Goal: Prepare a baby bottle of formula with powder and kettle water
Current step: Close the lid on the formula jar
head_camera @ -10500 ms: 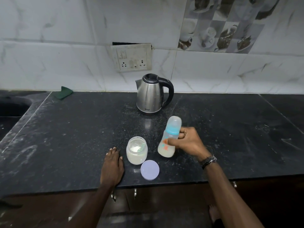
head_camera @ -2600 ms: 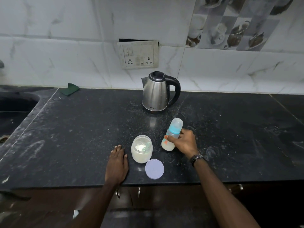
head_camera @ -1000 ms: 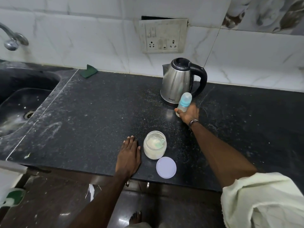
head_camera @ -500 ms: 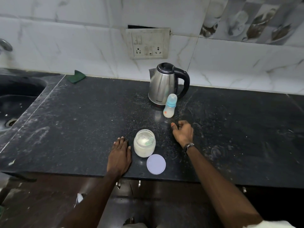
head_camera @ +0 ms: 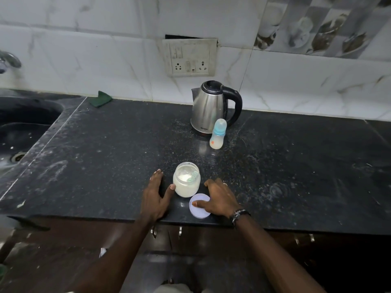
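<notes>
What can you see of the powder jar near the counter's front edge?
The powder jar is a squat, clear, round jar standing upright and open, mostly full of white powder, with a pale green scoop inside. The left hand touches its side with the thumb. Its lilac lid lies just beside it, under the right hand.

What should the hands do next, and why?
Probably close the right hand on the round lilac lid under its fingers and cap the open glass powder jar, which the left hand touches. The capped baby bottle already stands by the steel kettle.
</notes>
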`<action>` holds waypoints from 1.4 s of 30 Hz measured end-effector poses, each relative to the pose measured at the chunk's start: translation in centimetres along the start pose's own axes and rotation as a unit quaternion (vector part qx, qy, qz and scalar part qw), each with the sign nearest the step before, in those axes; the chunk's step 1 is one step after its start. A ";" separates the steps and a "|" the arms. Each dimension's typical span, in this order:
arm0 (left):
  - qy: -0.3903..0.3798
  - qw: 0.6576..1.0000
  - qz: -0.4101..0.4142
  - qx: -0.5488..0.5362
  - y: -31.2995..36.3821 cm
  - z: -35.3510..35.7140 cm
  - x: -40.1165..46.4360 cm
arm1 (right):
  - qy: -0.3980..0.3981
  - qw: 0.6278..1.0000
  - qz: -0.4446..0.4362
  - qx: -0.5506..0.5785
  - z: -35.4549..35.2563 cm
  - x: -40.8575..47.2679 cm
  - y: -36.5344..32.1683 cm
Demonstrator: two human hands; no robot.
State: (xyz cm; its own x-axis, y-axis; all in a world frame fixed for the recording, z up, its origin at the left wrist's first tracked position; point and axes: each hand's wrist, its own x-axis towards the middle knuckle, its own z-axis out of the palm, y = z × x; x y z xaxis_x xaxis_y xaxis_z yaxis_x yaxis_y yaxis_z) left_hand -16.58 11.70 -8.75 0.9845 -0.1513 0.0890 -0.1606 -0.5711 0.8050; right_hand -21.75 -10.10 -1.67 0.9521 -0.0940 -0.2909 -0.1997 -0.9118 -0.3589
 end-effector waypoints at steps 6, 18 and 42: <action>-0.017 0.999 0.010 -0.045 1.5 1.6 0.4 | -0.002 0.991 0.011 -0.130 1.5 -1.5 -2.0; 0.009 0.995 0.006 -0.096 2.7 3.0 0.4 | 0.019 0.994 0.032 -0.102 -0.7 -0.5 -1.1; 0.036 0.990 0.000 -0.133 4.0 2.8 0.0 | 0.077 0.985 -0.148 0.035 -5.0 2.7 -5.2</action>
State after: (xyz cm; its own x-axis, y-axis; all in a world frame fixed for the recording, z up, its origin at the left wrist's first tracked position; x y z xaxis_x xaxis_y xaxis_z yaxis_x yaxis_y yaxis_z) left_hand -17.40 7.19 -7.16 0.9884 -0.0875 0.1240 -0.1465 -0.3364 0.9303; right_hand -16.99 -7.64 3.85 0.9938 0.1077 -0.0292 0.0814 -0.8792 -0.4694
